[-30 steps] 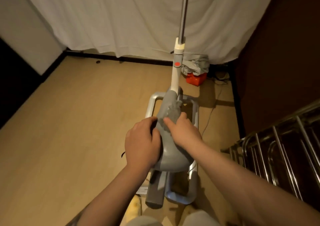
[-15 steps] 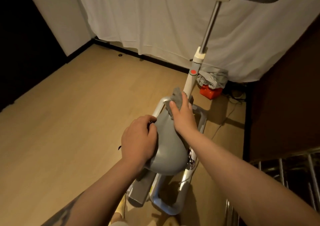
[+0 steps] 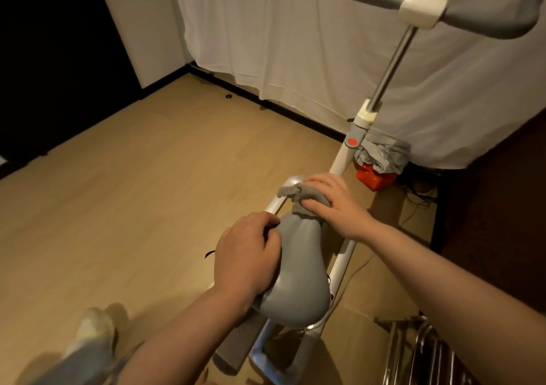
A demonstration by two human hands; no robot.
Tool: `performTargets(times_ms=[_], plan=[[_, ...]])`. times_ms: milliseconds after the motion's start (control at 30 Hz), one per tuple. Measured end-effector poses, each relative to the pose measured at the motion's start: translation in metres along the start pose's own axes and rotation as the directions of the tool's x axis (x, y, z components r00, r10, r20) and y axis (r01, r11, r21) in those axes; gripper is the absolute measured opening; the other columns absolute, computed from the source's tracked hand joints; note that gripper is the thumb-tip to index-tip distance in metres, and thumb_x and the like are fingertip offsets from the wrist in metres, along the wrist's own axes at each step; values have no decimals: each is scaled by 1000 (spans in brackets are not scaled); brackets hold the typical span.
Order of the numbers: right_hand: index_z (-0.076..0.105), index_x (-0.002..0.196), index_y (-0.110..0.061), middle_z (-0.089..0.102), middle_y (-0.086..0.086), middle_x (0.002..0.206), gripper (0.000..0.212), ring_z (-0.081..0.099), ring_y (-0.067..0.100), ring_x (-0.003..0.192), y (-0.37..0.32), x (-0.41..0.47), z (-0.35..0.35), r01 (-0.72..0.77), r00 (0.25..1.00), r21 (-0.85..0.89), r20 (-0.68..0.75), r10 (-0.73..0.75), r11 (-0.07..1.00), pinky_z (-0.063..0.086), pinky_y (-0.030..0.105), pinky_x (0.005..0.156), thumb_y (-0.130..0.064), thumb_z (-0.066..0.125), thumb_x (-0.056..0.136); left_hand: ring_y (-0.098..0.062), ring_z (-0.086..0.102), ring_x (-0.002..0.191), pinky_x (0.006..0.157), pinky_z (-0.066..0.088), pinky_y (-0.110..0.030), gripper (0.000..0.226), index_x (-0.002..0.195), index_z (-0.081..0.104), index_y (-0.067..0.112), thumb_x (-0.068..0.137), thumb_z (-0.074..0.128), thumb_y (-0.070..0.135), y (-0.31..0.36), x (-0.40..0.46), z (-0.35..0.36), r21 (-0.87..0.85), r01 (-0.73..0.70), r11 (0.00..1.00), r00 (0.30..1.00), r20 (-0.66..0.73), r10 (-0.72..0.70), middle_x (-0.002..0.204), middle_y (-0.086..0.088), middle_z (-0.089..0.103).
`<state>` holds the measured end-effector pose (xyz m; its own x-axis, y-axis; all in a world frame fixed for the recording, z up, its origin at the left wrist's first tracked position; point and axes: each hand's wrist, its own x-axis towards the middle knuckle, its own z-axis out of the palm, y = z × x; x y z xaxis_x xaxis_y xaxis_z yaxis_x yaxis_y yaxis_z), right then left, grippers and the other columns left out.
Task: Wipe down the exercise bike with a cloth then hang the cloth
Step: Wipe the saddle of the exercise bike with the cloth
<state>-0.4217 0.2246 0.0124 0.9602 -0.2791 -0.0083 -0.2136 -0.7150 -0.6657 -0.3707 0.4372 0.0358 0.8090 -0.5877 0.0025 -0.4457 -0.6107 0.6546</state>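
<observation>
The exercise bike stands on the wooden floor, with a grey saddle [image 3: 298, 278] in the lower middle, a white and metal post [image 3: 384, 86] and grey handlebars [image 3: 484, 21] at the top right. My left hand [image 3: 245, 257] grips the left side of the saddle. My right hand [image 3: 328, 204] holds a crumpled grey cloth [image 3: 295, 192] against the saddle's narrow front end, fingers curled over it. Part of the cloth is hidden under that hand.
A white sheet [image 3: 295, 35] hangs along the far wall. A red box [image 3: 375, 179] with grey fabric [image 3: 384, 152] on it sits behind the post, cables beside it. A metal rack [image 3: 425, 352] stands at the lower right. My foot [image 3: 94, 328] is at the lower left.
My right hand has slid the cloth forward along the saddle to its nose. The view has tilted up and left, bringing the handlebars into sight. My left hand has kept its grip.
</observation>
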Motion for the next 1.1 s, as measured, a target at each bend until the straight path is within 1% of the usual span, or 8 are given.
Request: performTargets(times_ms=[133, 267, 333, 467, 633, 800, 967, 1100], plan=[[60, 106, -29, 57, -6, 103, 17, 55, 20, 104, -16, 29, -17, -239, 966, 123, 128, 224, 963, 47, 37, 91, -39, 52, 96, 1, 48, 92, 81, 41, -23, 24, 110, 61, 36, 94, 46, 29, 0, 2, 0, 0, 9, 1000, 1000, 2, -9, 106, 19, 61], [61, 119, -33, 56, -13, 119, 53, 39, 10, 120, -22, 13, -3, 103, 992, -336, 105, -71, 936, 30, 37, 104, -65, 32, 88, -2, 50, 96, 77, 36, -22, 23, 109, 62, 34, 93, 47, 27, 0, 2, 0, 6, 16, 1000, 1000, -17, -16, 105, 18, 62], [63, 110, -35, 58, -16, 110, 50, 43, 8, 112, -14, 15, -10, 181, 977, -262, 162, -141, 948, 32, 36, 102, -67, 31, 87, -2, 48, 94, 77, 34, -23, 22, 108, 62, 33, 93, 47, 27, 1, 3, 0, 15, 16, 1000, 1000, -27, -15, 104, 17, 61], [61, 80, -30, 59, -9, 84, 29, 50, 14, 88, -21, 34, -7, -13, 999, -259, 34, 22, 966, 44, 41, 83, -53, 49, 91, -5, 49, 95, 79, 40, -27, 21, 106, 62, 31, 91, 47, 27, 0, 1, 0, 22, 51, 998, 998, -34, -50, 102, 15, 61], [62, 96, -38, 58, -20, 95, 39, 50, 9, 99, -29, 7, 2, 317, 945, -302, 182, -272, 899, 33, 37, 98, -63, 33, 90, -10, 52, 96, 78, 43, -32, 20, 104, 62, 32, 90, 48, 29, 1, 1, 1, 32, 58, 998, 998, -42, -57, 101, 14, 62], [57, 74, -32, 60, -9, 81, 36, 50, 15, 88, -43, 20, 14, 11, 998, -391, -59, -37, 920, 37, 44, 97, -55, 40, 94, -12, 52, 94, 76, 43, -34, 16, 98, 61, 30, 89, 49, 27, 0, 1, 2, 30, 58, 998, 996, -62, -56, 97, 13, 62], [65, 92, -33, 62, -16, 92, 42, 52, 10, 94, -41, 1, 12, 271, 962, -349, 135, -238, 897, 33, 37, 101, -58, 32, 94, -13, 51, 82, 66, 36, -32, 5, 87, 55, 28, 88, 51, 25, 1, -1, 1, -5, 55, 998, 994, -100, -55, 89, 11, 58], [53, 69, -35, 56, -14, 76, 36, 49, 13, 87, -51, 18, 18, -30, 998, -396, -70, 2, 918, 32, 43, 103, -53, 38, 96, -12, 54, 92, 72, 42, -34, 12, 94, 58, 30, 88, 50, 26, -1, 1, 1, -32, 101, 994, 992, -73, -103, 98, 13, 61]])
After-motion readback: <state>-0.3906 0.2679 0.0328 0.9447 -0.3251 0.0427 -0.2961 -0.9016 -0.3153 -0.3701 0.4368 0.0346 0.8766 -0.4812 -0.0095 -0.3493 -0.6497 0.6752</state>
